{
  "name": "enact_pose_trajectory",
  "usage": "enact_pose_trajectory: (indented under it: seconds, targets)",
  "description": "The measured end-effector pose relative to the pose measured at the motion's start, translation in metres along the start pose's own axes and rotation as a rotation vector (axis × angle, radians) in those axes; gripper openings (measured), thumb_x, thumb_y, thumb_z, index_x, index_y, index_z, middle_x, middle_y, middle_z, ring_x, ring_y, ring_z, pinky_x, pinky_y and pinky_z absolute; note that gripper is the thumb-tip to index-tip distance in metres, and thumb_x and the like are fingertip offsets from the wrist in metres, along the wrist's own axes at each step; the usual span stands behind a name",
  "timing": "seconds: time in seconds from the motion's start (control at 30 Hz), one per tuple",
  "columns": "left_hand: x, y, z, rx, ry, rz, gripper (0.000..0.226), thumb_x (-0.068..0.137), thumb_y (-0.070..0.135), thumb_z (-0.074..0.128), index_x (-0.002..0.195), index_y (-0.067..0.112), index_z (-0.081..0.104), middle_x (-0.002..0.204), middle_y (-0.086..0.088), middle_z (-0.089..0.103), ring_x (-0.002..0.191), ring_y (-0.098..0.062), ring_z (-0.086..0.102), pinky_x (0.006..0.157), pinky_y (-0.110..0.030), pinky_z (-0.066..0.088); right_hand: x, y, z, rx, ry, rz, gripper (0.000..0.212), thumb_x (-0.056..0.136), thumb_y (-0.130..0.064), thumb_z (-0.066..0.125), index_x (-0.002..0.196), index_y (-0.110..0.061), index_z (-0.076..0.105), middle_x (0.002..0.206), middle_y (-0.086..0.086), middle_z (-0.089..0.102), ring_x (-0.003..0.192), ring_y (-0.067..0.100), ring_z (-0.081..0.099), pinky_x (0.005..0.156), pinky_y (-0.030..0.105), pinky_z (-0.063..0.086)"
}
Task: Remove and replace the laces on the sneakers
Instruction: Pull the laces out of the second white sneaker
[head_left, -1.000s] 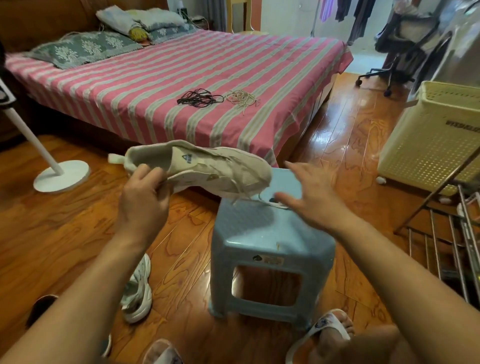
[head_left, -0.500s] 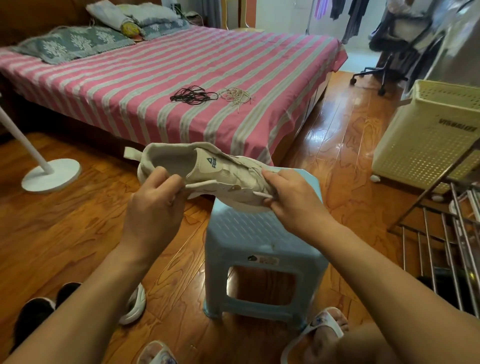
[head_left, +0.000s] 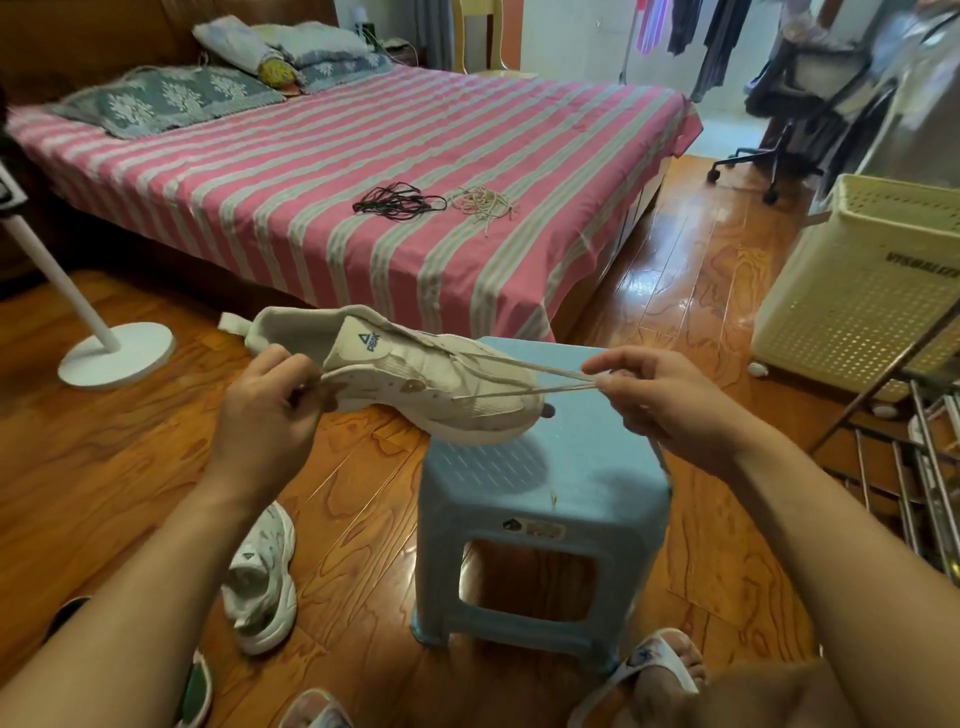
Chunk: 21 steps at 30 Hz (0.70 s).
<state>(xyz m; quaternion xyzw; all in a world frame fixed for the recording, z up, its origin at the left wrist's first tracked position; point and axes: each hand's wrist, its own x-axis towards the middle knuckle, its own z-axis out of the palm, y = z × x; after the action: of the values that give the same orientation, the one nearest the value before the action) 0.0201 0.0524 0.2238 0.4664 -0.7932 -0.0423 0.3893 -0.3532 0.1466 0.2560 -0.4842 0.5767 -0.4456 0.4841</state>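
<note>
A: Sneaker (head_left: 410, 384) sits in mid-air above the blue stool (head_left: 545, 493), toe over its 10 o'clock edge. My left hand (head_left: 265, 415) grips the heel.

B: And the lace (head_left: 540, 376)?

A: My right hand (head_left: 660, 400) pinches it, drawn taut toward 3 o'clock. Open floor (head_left: 104, 467) at 9; a rack (head_left: 914, 457) crowds 3. Spare laces (head_left: 441, 202) lie on the bed (head_left: 311, 171) at 12.

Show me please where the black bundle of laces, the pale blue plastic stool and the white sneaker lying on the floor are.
black bundle of laces (head_left: 397, 203): head view, middle of the tangle.
pale blue plastic stool (head_left: 587, 467): head view, bare seat top.
white sneaker on the floor (head_left: 262, 582): head view, its upper.
</note>
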Motion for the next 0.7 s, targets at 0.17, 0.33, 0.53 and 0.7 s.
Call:
enact_pose_trajectory:
  seconds: [0.17, 0.33, 0.53, 0.7]
  targets:
    - [0.002, -0.008, 0.007, -0.028, 0.012, -0.091, 0.014, 0.089, 0.002, 0.071, 0.082, 0.01, 0.062, 0.085, -0.004, 0.056, 0.077, -0.027, 0.058, 0.062, -0.053, 0.056, -0.002, 0.004, -0.006, -0.16, -0.151, 0.159, 0.019, 0.101, -0.02, 0.059, 0.108, -0.012, 0.075, 0.061, -0.004, 0.046, 0.053, 0.008, 0.034, 0.048, 0.022, 0.029]
    - [-0.003, -0.034, 0.004, -0.025, -0.054, -0.238, 0.019, 0.093, 0.001, 0.065, 0.082, 0.014, 0.058, 0.094, -0.006, 0.056, 0.087, -0.029, 0.063, 0.068, -0.052, 0.062, 0.012, 0.023, -0.041, -0.335, 0.693, 0.199, 0.018, 0.095, -0.017, 0.062, 0.085, -0.008, 0.073, 0.068, 0.004, 0.058, 0.058, 0.017, 0.046, 0.053, 0.027, 0.036]
    - [0.003, -0.034, -0.002, -0.063, 0.029, -0.326, 0.015, 0.094, 0.015, 0.062, 0.084, 0.025, 0.058, 0.093, 0.001, 0.057, 0.082, -0.03, 0.069, 0.069, -0.054, 0.061, 0.011, 0.033, -0.059, -0.494, 0.693, 0.318, 0.03, 0.1, -0.02, 0.047, 0.082, -0.007, 0.067, 0.08, 0.016, 0.058, 0.068, 0.028, 0.05, 0.062, 0.03, 0.034]
    - [0.008, 0.043, 0.021, -0.124, 0.041, -0.243, 0.011, 0.089, 0.024, 0.064, 0.08, 0.023, 0.058, 0.086, 0.001, 0.057, 0.077, -0.026, 0.064, 0.065, -0.05, 0.058, 0.014, -0.005, -0.027, -0.639, 0.589, 0.067, 0.036, 0.104, -0.02, 0.043, 0.079, -0.004, 0.064, 0.075, 0.009, 0.058, 0.066, 0.024, 0.047, 0.057, 0.031, 0.031]
